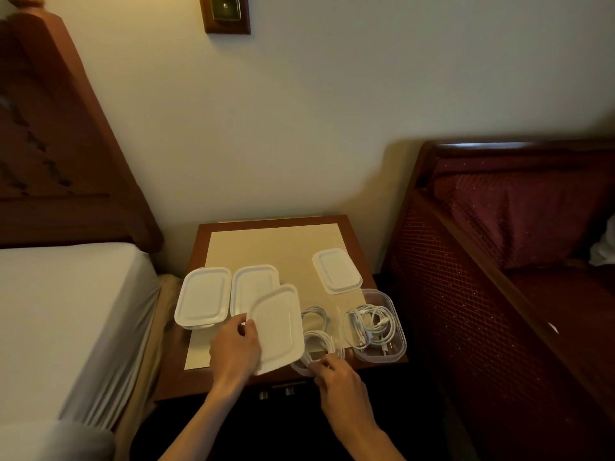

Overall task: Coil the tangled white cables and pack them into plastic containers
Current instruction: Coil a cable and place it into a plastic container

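My left hand (234,349) grips a white lid (279,327) by its left edge and holds it tilted over a clear container (301,367) at the table's front. That container holds a coiled white cable (317,341), partly hidden by the lid. My right hand (332,374) pinches the container's near rim, or the cable at it; which one I cannot tell. To the right, an open clear container (397,324) holds another white cable bundle (372,326).
Two lidded containers (203,297) (248,284) sit at the left of the small wooden table (349,224). A loose lid (336,270) lies at the back right. A bed (66,304) stands left, a red sofa (515,247) right.
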Demonstrator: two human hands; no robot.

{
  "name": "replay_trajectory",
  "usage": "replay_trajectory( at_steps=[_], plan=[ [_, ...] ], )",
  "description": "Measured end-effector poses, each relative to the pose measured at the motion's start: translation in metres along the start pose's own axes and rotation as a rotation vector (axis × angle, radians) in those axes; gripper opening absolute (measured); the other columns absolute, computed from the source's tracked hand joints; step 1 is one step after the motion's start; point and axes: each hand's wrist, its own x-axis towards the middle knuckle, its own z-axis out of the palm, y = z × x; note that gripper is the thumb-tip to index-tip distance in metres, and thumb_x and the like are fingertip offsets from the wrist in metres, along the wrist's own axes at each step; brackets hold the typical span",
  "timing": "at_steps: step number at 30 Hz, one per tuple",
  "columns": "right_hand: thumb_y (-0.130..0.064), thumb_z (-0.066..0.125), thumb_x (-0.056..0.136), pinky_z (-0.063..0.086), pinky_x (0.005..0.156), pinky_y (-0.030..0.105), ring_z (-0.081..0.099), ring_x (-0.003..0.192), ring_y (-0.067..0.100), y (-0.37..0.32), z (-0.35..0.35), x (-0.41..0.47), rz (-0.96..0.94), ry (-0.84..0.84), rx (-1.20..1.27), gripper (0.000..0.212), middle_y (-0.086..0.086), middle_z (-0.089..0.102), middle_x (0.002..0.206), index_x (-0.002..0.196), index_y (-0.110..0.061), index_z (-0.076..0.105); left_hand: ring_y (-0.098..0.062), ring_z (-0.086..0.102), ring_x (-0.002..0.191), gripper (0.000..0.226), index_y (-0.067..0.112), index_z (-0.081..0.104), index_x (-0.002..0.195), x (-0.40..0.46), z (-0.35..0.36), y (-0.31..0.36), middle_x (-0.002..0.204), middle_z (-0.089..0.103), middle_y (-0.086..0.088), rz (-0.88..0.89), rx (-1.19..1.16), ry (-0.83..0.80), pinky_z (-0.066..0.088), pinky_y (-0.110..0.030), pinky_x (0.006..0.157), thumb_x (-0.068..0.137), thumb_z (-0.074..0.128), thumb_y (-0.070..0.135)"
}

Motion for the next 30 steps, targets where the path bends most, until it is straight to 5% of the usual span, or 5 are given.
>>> replay_trajectory(
  at_steps=[5, 10, 14, 18, 30],
  plan=[
    [-0.016, 0.050, 0.095, 0.052, 0.080, 0.030, 0.057, 0.100, 0.010, -0.006, 0.015, -0.009, -0.053, 0.024, 0.122, 0.035, -0.014, 0.053, 0.114, 0.124, -0.035, 0.054, -0.016, 0.061, 0.076, 0.017, 0.017, 0.067, 0.092, -0.008, 0.002, -0.001, 0.082, 0.067, 0.002, 0.104, 0.060, -0.028, 0.047, -0.031, 0.068, 0.098, 0.051, 0.020],
    [-0.026, 0.051, 0.097, 0.051, 0.078, 0.031, 0.056, 0.084, 0.006, -0.003, 0.003, -0.011, 0.354, 0.381, 0.478, 0.004, -0.010, 0.054, 0.098, 0.095, -0.027, 0.054, -0.023, 0.060, 0.071, 0.019, 0.015, 0.064, 0.088, -0.012, 0.021, -0.002, 0.077, 0.067, -0.001, 0.151, 0.186, -0.085, 0.046, -0.036, 0.064, 0.097, 0.050, 0.023],
    [-0.046, 0.051, 0.094, 0.056, 0.080, 0.040, 0.062, 0.087, 0.015, 0.007, 0.005, 0.007, 0.527, 0.152, 0.567, 0.022, -0.006, 0.061, 0.096, 0.102, -0.026, 0.053, -0.029, 0.061, 0.074, 0.019, 0.015, 0.062, 0.086, -0.017, 0.036, -0.001, 0.079, 0.066, -0.005, 0.130, 0.221, -0.061, 0.042, -0.036, 0.061, 0.096, 0.048, 0.022],
    [-0.035, 0.063, 0.089, 0.059, 0.067, 0.045, 0.067, 0.068, 0.019, 0.009, 0.008, 0.015, 0.496, 0.196, 0.599, 0.015, -0.001, 0.067, 0.074, 0.082, -0.021, 0.060, -0.028, 0.062, 0.081, 0.022, 0.020, 0.066, 0.093, -0.019, 0.039, -0.002, 0.090, 0.067, -0.001, 0.127, 0.292, -0.050, 0.048, -0.036, 0.067, 0.095, 0.047, 0.031],
    [-0.027, 0.051, 0.093, 0.060, 0.053, 0.038, 0.065, 0.053, 0.020, 0.006, -0.009, 0.006, 0.619, 0.025, 0.623, 0.026, 0.012, 0.064, 0.079, 0.074, -0.009, 0.050, -0.020, 0.048, 0.053, 0.054, 0.013, 0.045, 0.050, -0.023, 0.036, -0.005, 0.050, 0.052, 0.001, -0.096, 0.102, -0.190, 0.032, -0.030, 0.050, 0.089, 0.060, 0.047]
  ],
)
